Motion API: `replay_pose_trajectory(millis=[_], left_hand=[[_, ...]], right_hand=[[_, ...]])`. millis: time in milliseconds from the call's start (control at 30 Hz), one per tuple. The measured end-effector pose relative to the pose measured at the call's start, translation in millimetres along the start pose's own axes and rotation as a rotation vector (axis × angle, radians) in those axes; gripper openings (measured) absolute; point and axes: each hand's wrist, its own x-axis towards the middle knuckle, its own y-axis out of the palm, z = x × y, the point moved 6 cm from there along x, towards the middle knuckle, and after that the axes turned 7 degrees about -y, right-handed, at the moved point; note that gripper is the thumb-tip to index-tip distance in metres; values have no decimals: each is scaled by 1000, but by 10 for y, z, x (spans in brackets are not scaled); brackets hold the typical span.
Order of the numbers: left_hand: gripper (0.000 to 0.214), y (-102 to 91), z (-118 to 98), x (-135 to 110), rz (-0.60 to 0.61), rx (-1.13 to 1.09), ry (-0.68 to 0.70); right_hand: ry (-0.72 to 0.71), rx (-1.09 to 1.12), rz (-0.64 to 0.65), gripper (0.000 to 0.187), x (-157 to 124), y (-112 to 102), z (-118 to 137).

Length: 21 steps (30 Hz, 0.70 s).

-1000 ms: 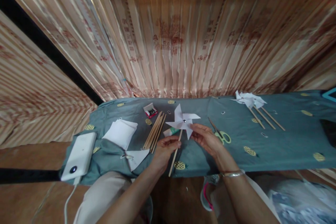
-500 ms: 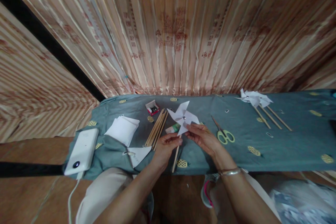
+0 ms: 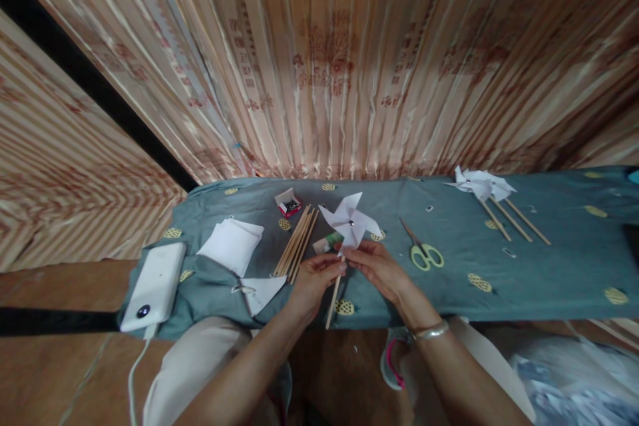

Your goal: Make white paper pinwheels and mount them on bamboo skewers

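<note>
1. Table (image 3: pixel 554 273): green cloth. We would work just above it, keeping the paper off the bundle of sticks (image 3: pixel 297 243) beside our left hand.
2. Pinwheel group (image 3: pixel 482 184): lies to the far right, heads overlapping, well apart from our hands.
3. Held pinwheel (image 3: pixel 343 214): in front of us between the bundle and the scissors, blades spread, face towards us. We judge the paper will crease easily, so light handling is best.
4. Stick (image 3: pixel 333 303): slants down from the head towards the table's near edge. It should be kept from twisting while the paper is handled.
5. Left hand (image 3: pixel 319 276): grip closed, thumb and fingers holding the stick just below the head. A sound place to steady it; firm, not hard.
6. Right hand (image 3: pixel 377 269): fingertips drawn close together at the foot of the lowest blade, beside the left fingertips. We cannot tell whether they pinch paper, stick or both. Better kept off the folds.
7. Scissors (image 3: pixel 422 250): right of our right hand, blades pointing away.
8. Pin (image 3: pixel 351 223): at the head's centre. We advise any pressure go straight along it, lest the paper tear.
</note>
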Motion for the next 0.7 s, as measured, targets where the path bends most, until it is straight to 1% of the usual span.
replay_pose_trajectory(millis=[167, 367, 467, 533, 600, 700], left_hand=[[42, 37, 24, -21, 22, 29, -31], [44, 30, 45, -37, -3, 63, -58], [46, -4, 14, -18, -36, 48, -53], [47, -36, -19, -3, -66, 33, -41], [48, -56, -43, 6, -82, 26, -31], [48, -50, -36, 2, -71, 47, -41]], right_hand=[[-8, 42, -54, 33, 23, -40, 4], [-16, 47, -65, 34, 45, -122, 47], [-7, 31, -70, 38, 40, -207, 76], [-15, 6, -97, 39, 48, -310, 112], [-64, -47, -169, 39, 67, -453, 178], [-245, -132, -310, 37, 91, -657, 349]])
